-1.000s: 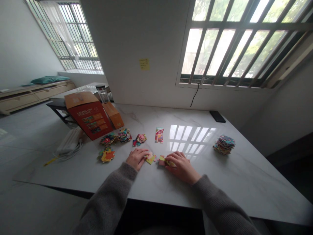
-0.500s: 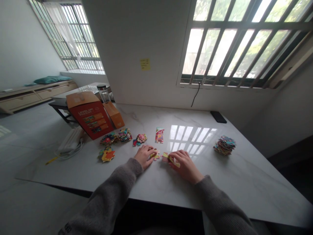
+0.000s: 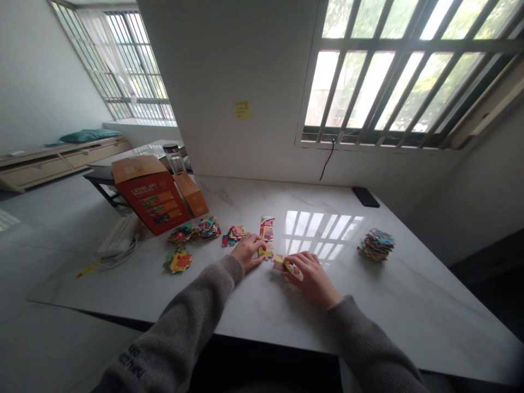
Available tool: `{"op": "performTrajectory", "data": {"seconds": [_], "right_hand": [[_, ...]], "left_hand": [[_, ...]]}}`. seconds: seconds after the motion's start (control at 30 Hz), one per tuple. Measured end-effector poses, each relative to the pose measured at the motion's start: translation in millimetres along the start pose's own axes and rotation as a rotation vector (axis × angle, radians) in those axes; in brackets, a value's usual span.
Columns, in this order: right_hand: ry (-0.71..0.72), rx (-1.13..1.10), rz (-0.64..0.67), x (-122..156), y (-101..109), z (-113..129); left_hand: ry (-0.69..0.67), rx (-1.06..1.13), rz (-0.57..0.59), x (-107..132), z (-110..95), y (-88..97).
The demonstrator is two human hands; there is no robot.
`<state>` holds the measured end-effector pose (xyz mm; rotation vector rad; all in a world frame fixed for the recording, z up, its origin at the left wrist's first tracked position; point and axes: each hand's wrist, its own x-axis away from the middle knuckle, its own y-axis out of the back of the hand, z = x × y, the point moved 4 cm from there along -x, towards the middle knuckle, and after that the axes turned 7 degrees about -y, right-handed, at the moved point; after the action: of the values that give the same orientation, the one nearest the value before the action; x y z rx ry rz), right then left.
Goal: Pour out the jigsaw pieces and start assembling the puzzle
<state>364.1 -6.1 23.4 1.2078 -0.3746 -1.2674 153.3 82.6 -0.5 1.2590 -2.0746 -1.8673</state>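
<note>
Gripping: right hand (image 3: 313,277) closed on a small yellow-and-pink cluster of jigsaw pieces (image 3: 289,267), fingers and thumb pinching it just above the tabletop.

Left grip: left hand (image 3: 249,252) curled beside the near end of a strip of joined jigsaw pieces (image 3: 267,229), fingertips touching it; pressing or grasping, impossible to tell.

Strip's place: lying flat on a white marble table (image 3: 245,305), beyond and between both hands, running away from the person; barn picture in red and pink at the far end.

Around the hands: small heaps of loose jigsaw pieces (image 3: 208,227) spread in a loose row left of the strip, nearest one just beside the left hand; separate stack of jigsaw pieces (image 3: 375,244) well off to the right.

Farther out: red puzzle box (image 3: 153,203) propped upright at the table's far left corner, with orange carton flap (image 3: 191,196) beside it; glass bottle (image 3: 174,158) behind; black phone (image 3: 365,196) near the far edge; white cable (image 3: 118,240) on the left.

Writing: "LEVEL UP" legible on the red puzzle box, smaller print unreadable; yellow sticky note (image 3: 243,109) on the wall and lettering on the grey left sleeve (image 3: 133,363) too small or bent to read.
</note>
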Motion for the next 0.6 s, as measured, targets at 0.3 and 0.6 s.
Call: {"op": "performTrajectory", "data": {"seconds": [0.3, 0.6], "right_hand": [[-0.002, 0.003, 0.016, -0.6, -0.9, -0.6], [0.018, -0.017, 0.042, -0.6, -2.1, 5.7]], "left_hand": [[0.034, 0.142, 0.008, 3.1, 4.6, -3.0], [0.056, 0.099, -0.037, 5.9, -3.4, 0.7]]}}
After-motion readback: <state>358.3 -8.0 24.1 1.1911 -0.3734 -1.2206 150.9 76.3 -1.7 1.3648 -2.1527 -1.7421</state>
